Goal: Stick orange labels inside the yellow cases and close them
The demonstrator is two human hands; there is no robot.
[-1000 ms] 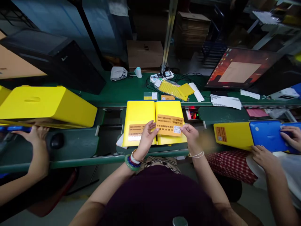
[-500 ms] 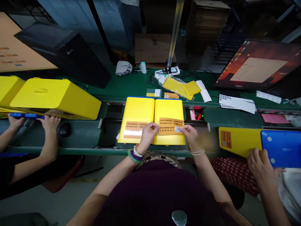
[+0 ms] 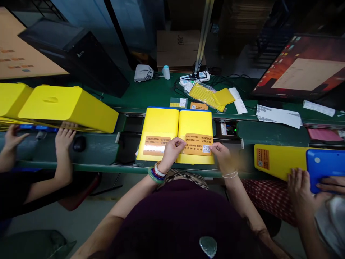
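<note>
Two yellow boxes stand side by side in front of me, the left box (image 3: 161, 122) and the right box (image 3: 195, 122). An orange label (image 3: 153, 145) lies on the lower part of the left one. Over the lower part of the right one is a second orange label (image 3: 198, 144) with printed text and a square code. My left hand (image 3: 174, 149) pinches that label's left edge, between finger and thumb. At its right edge, my right hand (image 3: 222, 154) grips the label the same way. Whether the label touches the box is unclear.
Large yellow bins (image 3: 67, 108) and a co-worker's hands (image 3: 63, 138) are at the left. On the right, another person's hand (image 3: 299, 183) rests by a blue-and-yellow box (image 3: 280, 158). Yellow sheets (image 3: 207, 96) and cables lie behind, near a monitor (image 3: 302, 68).
The whole view has shifted slightly. My hands still hold the label over the right box. At the left, the co-worker's hands have moved apart from the blue part.
</note>
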